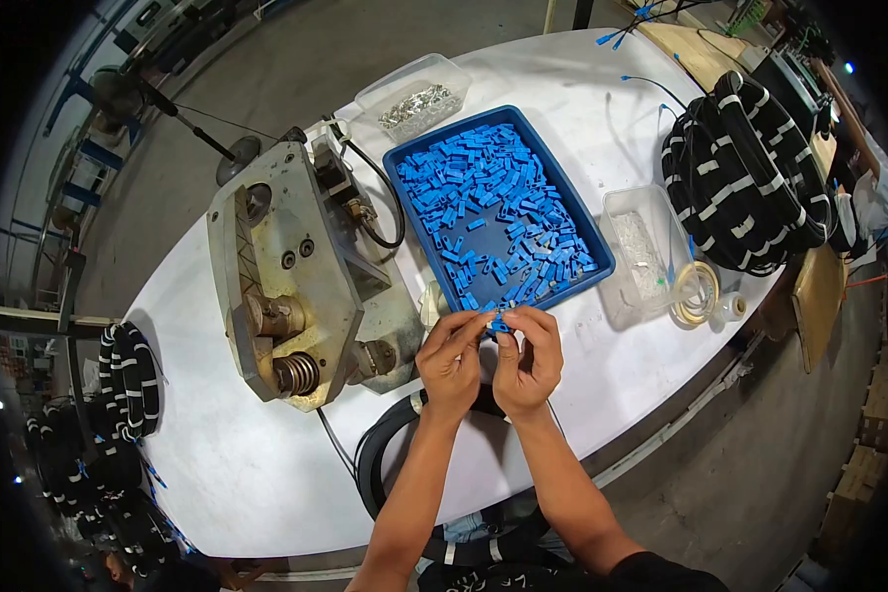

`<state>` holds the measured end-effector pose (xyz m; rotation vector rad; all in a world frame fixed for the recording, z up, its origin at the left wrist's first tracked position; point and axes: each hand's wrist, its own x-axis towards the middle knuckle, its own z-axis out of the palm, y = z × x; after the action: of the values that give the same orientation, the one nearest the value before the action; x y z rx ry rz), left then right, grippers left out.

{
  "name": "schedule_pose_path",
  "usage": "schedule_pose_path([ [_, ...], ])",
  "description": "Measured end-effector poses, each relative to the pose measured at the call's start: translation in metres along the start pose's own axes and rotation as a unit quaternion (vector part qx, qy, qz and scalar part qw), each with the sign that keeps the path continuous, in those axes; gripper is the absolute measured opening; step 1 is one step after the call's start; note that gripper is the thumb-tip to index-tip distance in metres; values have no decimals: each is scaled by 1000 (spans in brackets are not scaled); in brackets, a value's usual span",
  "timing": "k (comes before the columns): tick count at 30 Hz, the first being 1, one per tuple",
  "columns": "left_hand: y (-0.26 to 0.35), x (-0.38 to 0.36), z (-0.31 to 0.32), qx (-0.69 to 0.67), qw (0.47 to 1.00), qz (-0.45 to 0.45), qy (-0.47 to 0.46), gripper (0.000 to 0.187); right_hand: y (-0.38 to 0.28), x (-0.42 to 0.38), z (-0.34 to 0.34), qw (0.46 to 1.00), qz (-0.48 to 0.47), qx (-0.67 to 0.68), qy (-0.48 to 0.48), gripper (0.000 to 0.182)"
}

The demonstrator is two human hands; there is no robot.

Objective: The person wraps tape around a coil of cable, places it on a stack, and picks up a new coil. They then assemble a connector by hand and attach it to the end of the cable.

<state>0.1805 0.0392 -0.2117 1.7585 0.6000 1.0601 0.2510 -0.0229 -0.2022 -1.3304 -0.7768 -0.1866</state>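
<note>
Both of my hands meet over the near edge of a dark blue tray [607, 264]. The tray holds a large heap of small blue plastic connector housings [479, 163]. Between my fingertips is a small blue connector housing [498, 325], partly covered by the fingers. My left hand [450, 365] pinches it from the left, with thumb and fingers closed. From the other side my right hand [529, 360] grips it in the same way. Under my wrists lies a thick black cable coil [370, 464], partly hidden by my forearms.
A heavy metal press [306, 266] stands left of the tray. Behind the tray is a clear box of metal pieces [419, 104]. To the right are a clear box of transparent pieces [641, 247], a cream tape roll [696, 294] and large taped black cable coils [745, 178].
</note>
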Motion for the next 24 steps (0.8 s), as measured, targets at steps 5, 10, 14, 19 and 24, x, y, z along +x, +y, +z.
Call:
schedule_pose_path([
  [5,-1,-2,-1,-9,1000,1,-2,37,1,-1,2,1000,19,6,-21,19],
  [10,4,2,1,-2,1000,-15,19,28,2,-1,2,999,29,-12,-31,19],
  [14,-5,-3,1,-30,998,-63,6,23,4,-1,2,998,39,-25,-31,19],
  [19,-11,-2,5,-19,995,-98,-20,19,6,-2,4,996,84,-18,-6,21],
  [24,-13,-3,5,-35,996,-84,1,16,4,1,2,995,95,-18,-18,22],
])
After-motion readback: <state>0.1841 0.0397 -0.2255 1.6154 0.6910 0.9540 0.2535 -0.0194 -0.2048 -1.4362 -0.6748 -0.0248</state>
